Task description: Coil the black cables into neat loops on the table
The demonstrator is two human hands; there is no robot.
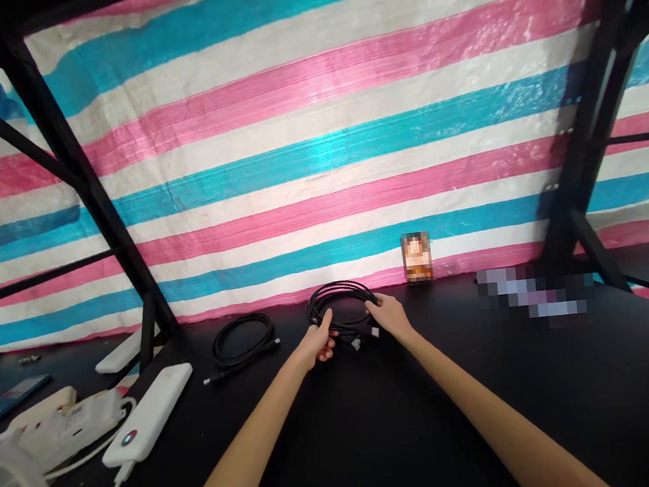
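A coiled black cable (340, 286) is held between my two hands at the back of the black table. On the coil's left side my left hand (318, 342) is closed, thumb on top and fingers curled beneath. The right side of the loop is pinched by my right hand (389, 315). Light-coloured connectors (355, 343) hang at the coil's lower edge, between the hands. To the left, apart from my hands, lies a second coiled black cable (243, 342) with its plug ends sticking out.
A white power bank (149, 413) with a cord, a white power strip (83, 420) and a phone (12, 402) lie on the left. A small blurred box (417, 257) stands near the striped sheet (316, 152). Black metal frame legs (73, 172) rise at both sides.
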